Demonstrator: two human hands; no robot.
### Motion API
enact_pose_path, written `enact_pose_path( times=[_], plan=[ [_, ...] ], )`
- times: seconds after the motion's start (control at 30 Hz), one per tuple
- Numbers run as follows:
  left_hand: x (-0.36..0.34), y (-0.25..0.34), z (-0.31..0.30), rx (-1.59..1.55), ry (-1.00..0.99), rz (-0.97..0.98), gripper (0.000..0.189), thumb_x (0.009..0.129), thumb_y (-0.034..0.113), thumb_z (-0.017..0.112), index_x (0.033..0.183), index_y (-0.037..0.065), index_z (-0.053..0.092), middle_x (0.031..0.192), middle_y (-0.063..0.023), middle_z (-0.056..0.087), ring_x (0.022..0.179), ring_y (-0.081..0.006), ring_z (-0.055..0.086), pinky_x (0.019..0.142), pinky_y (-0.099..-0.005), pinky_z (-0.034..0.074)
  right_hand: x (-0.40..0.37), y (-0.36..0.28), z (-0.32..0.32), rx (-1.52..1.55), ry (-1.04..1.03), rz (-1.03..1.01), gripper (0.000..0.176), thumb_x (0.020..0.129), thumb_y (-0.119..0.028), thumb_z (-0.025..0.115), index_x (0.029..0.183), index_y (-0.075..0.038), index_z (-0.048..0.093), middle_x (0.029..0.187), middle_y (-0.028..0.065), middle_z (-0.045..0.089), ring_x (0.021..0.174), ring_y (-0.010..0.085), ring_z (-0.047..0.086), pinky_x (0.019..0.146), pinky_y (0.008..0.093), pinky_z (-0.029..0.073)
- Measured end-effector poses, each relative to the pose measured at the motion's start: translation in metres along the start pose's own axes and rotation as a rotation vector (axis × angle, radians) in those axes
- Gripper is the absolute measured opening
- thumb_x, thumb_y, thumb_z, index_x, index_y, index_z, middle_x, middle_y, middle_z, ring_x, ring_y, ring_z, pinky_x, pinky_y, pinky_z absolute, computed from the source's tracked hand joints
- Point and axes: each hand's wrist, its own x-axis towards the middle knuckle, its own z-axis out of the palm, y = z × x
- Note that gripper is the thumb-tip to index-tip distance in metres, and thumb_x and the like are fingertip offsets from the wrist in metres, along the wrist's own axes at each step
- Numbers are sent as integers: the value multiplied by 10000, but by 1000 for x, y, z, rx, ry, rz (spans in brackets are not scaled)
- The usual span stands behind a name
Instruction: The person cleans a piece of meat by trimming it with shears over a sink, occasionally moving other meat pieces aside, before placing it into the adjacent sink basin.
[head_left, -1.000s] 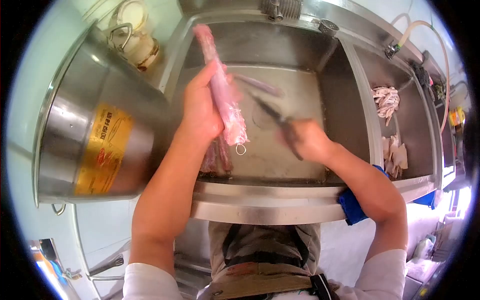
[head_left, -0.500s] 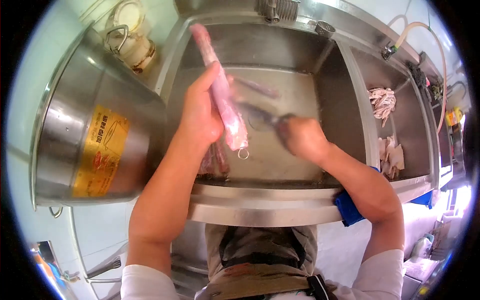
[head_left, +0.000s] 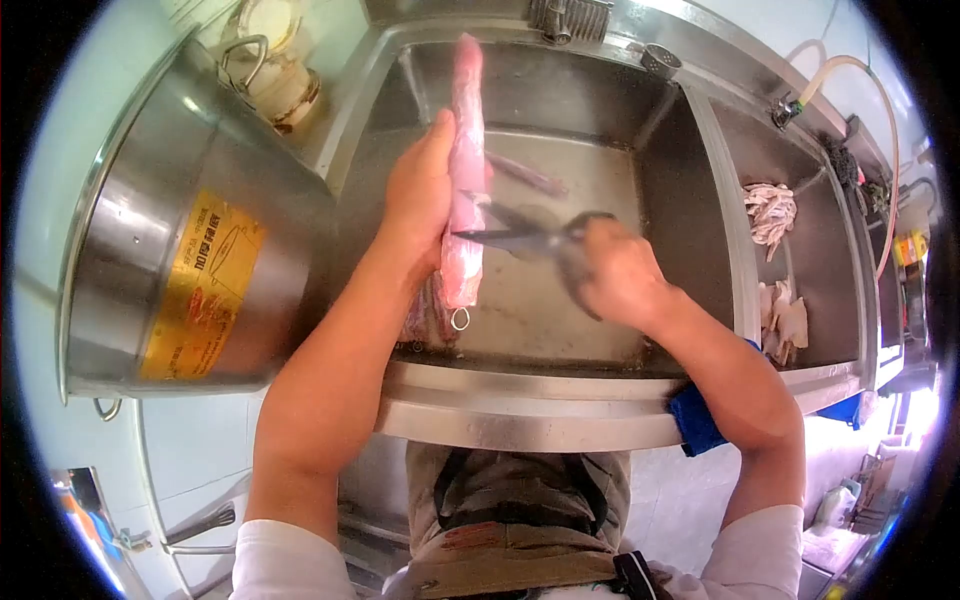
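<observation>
My left hand [head_left: 420, 195] is wrapped round a long, thin piece of raw pink meat [head_left: 466, 150], held nearly upright over the large sink basin [head_left: 590, 310]. A small pale ring [head_left: 460, 319] shows at the meat's lower end. In my right hand [head_left: 622, 270] is a pair of scissors [head_left: 530, 238], its blades spread and their tips at the meat's right side, partly overlapping it. Another thin strip of meat [head_left: 527, 175] lies on the basin floor behind the scissors. More reddish pieces [head_left: 430, 315] lie below my left wrist, partly hidden by it.
A tall steel pot [head_left: 130, 270] with a yellow label stands left of the sink. The smaller right-hand basin [head_left: 825, 260] holds a pile of pale strips [head_left: 770, 215] and some flat pale pieces [head_left: 783, 318]. A blue cloth [head_left: 697, 422] hangs over the front edge.
The meat has swung more upright, its top moving right. The scissors have shifted slightly down, and their blades now show plainly spread at the meat.
</observation>
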Motion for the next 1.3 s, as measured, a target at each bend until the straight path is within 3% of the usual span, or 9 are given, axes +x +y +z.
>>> enact_pose_path(
  times=[0.27,0.37,0.57,0.67,0.77,0.97,1.07,1.17,1.3],
  plan=[
    [-3,-5,2,-301,-63,-119,363,959,413,486,901,63,559,691,-41,549,550,-137,515,463,-279,411,-2,2,16,-151,-103,-3,210,769,-146,634,826,31,537,789,206,615,731,372,620,644,440,513],
    [-9,-5,0,-335,-57,-147,339,963,393,485,891,69,558,679,-37,541,543,-143,516,450,-281,412,-2,9,23,-110,25,-70,73,776,-134,638,752,-66,628,736,158,595,612,351,606,530,427,496],
    [-14,0,-5,-243,-114,-136,356,961,429,465,900,88,545,715,-27,572,558,-143,541,455,-284,439,4,15,23,54,-100,84,214,719,-112,656,852,27,562,784,196,620,724,402,608,658,440,510],
    [-14,1,2,-196,-47,-133,360,959,434,467,917,87,552,731,-30,594,573,-139,556,465,-286,451,3,2,22,66,123,23,238,718,-117,658,868,31,546,796,207,613,748,403,608,672,444,507],
    [-9,-7,2,-224,-51,-117,377,954,453,469,930,87,556,731,-34,600,585,-136,564,469,-286,455,5,-7,5,-14,128,-20,237,725,-105,641,876,39,530,798,219,606,764,403,607,676,445,505],
    [-21,-5,9,-233,-15,-189,393,950,461,477,915,78,560,694,-32,565,564,-140,547,458,-294,447,8,7,19,-109,-231,149,184,756,-96,622,843,42,538,813,237,612,780,400,615,694,455,506],
    [-19,-4,5,-291,-53,-187,381,947,444,501,876,76,572,663,-50,549,493,-157,520,431,-308,436,11,10,10,37,-198,201,186,762,-104,628,836,44,542,845,253,611,801,406,614,721,450,509],
    [-22,-5,12,-264,-19,-146,392,953,446,481,872,72,565,631,-42,524,465,-152,496,408,-295,414,12,-4,-4,210,11,256,213,758,-112,638,855,48,538,855,248,607,809,419,609,738,442,510],
    [-23,-6,12,-195,-52,-125,398,954,456,464,864,81,562,589,-21,495,426,-142,466,377,-274,385,6,0,2,67,30,147,235,755,-117,644,875,51,531,849,233,604,809,418,612,743,441,511]
  ],
)
